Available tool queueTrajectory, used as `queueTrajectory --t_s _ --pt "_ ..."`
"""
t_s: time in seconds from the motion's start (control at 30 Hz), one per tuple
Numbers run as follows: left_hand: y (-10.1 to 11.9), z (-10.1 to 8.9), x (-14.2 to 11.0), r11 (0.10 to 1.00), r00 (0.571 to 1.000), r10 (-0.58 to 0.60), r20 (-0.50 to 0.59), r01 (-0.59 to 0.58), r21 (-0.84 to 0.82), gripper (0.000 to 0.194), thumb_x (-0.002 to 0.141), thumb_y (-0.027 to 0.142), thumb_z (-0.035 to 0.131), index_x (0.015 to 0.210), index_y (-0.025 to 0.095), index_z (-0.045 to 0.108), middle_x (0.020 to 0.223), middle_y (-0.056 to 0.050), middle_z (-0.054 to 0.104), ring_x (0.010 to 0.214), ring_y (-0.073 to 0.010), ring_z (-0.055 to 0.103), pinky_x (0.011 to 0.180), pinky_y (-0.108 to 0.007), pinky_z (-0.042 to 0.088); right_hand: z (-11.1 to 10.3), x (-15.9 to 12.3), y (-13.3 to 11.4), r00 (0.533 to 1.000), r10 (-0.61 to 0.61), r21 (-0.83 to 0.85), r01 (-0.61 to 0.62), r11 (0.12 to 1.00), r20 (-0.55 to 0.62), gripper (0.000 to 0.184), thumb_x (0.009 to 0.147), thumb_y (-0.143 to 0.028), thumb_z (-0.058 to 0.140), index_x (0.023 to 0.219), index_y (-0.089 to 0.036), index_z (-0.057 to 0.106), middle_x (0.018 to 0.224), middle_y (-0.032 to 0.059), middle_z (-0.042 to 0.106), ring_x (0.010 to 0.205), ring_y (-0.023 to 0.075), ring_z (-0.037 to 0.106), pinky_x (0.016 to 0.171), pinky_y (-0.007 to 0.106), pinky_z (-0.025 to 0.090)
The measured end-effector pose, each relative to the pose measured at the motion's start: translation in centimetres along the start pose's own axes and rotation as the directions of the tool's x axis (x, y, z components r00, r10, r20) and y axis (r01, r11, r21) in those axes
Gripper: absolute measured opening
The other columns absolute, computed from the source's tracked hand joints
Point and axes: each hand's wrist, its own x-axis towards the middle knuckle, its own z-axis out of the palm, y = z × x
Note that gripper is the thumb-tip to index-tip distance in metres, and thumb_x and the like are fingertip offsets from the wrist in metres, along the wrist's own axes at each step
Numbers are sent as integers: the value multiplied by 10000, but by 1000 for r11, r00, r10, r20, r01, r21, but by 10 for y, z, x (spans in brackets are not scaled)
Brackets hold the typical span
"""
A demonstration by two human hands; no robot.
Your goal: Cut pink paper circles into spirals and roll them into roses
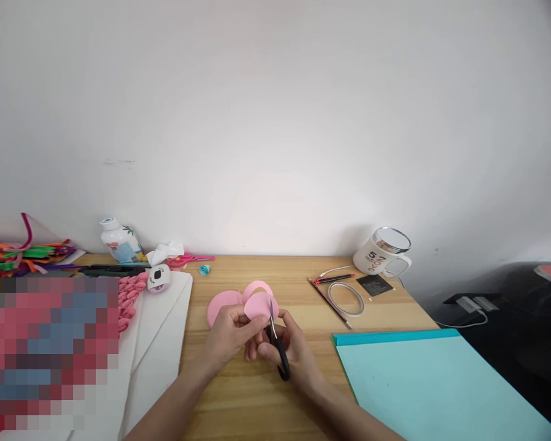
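Observation:
Between thumb and fingers, my left hand [233,334] pinches a pink paper piece [257,305] with a rounded outline. My right hand [291,349] is closed around the black handles of a pair of scissors [281,355]. The scissors' blades point away from me and lie at the right part of the paper. Just behind my left hand, a pink paper circle [223,304] rests on the wooden table. Another curved pink paper piece [258,286] shows behind the held one; whether the two are joined I cannot tell.
Pink-handled scissors [190,260], a teal cap [204,269] and a white bottle [120,241] stand or lie at the back left. A mug [382,252], pencil [329,303] and coiled cable [346,299] are at the back right. Light-blue sheets [436,386] cover the right front.

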Motion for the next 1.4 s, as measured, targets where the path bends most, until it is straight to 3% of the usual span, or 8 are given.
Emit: queueTrajectory --t_s 0.17,0.4,0.67,0.87,1.13,1.4 --pt "0 0 0 1000 1000 4 3 -4 21 349 706 407 661 534 129 539 464 10 567 343 -77 495 331 -171 353 -1 0 -2 1000 -7 41 5 999 25 506 687 -446 747 1024 -227 439 664 -24 570 566 138 525 580 280 419" --pt "0 -2 2 1000 1000 24 14 -24 4 337 720 412 651 558 134 550 444 23 558 337 -73 481 326 -168 358 -1 0 -2 1000 23 26 -24 999 11 509 675 -495 736 995 -236 436 595 -60 508 512 128 495 553 273 411" --pt "2 -4 1 999 999 37 4 -37 -1 336 727 417 647 571 139 541 479 27 569 336 -64 483 327 -163 363 -3 0 -3 999 31 -17 -30 999 23 510 702 -512 701 998 -225 402 618 -61 498 469 72 331 445 197 212" --pt "3 -5 1 999 999 35 -22 -35 17 336 723 426 644 577 145 532 489 27 572 336 -66 483 333 -169 367 -4 -1 -2 999 41 -55 -40 998 16 500 722 -506 678 1005 -218 384 547 -108 391 448 59 238 409 184 161" --pt "3 -8 2 999 999 39 -30 -39 10 331 717 420 648 572 158 506 475 39 565 334 -70 481 335 -172 360 -5 -1 2 999 50 -78 -51 996 -13 478 742 -486 661 1018 -225 371 500 -127 361 422 60 245 394 178 178" --pt "1 -5 2 999 997 54 -53 -54 8 380 740 485 609 586 146 538 511 22 585 336 -72 492 341 -176 350 -2 -3 0 997 68 -70 -69 995 -23 512 718 -534 660 1001 -225 366 502 -108 421 433 79 333 410 181 242"
